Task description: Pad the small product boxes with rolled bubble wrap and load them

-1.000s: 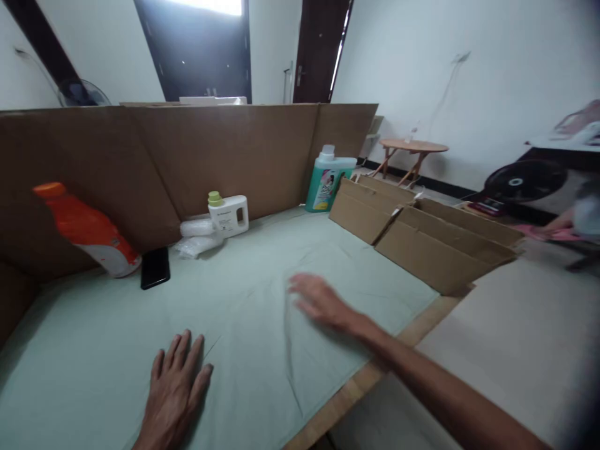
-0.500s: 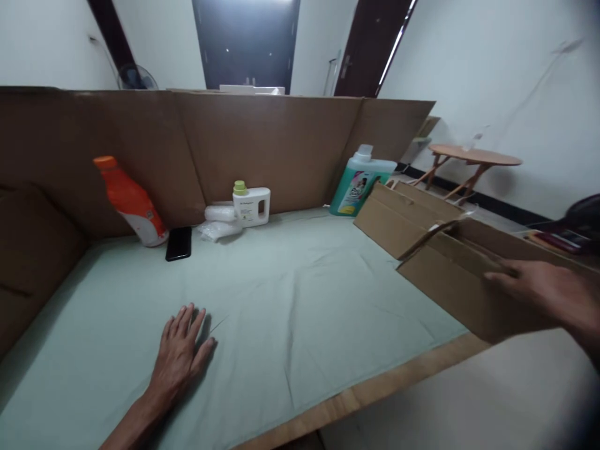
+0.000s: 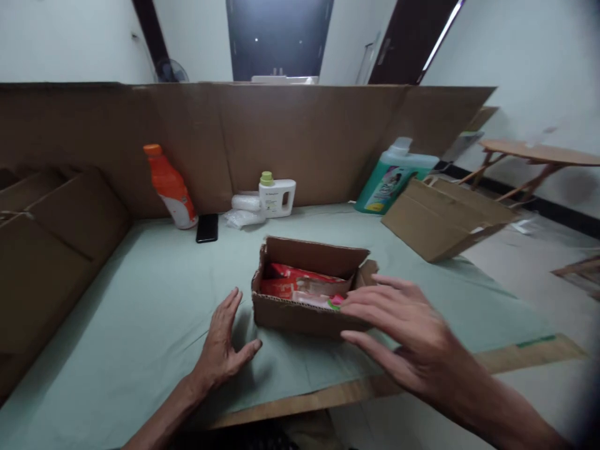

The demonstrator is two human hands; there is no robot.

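Note:
An open cardboard box point(image 3: 300, 312) sits on the pale green cloth point(image 3: 140, 300) in front of me, its flaps up. Inside lie red packets point(image 3: 290, 281) and a pinkish wrapper. My left hand point(image 3: 224, 344) rests flat on the cloth just left of the box, fingers spread, thumb toward the box's lower corner. My right hand point(image 3: 403, 331) hovers at the box's right front corner with fingers stretched out and apart, holding nothing.
A tall cardboard wall point(image 3: 281, 137) stands behind the cloth. Along it: an orange bottle point(image 3: 171, 185), a black phone point(image 3: 207, 227), a small white bottle point(image 3: 277, 195), clear bags point(image 3: 244, 209), a green detergent jug point(image 3: 391, 178). Another cardboard box point(image 3: 445, 219) lies right; a round wooden table point(image 3: 534, 156) stands beyond.
The open box with red packets now sits in front of me; half a second ago my right hand was on a box at the right. My left hand shifted slightly toward it.

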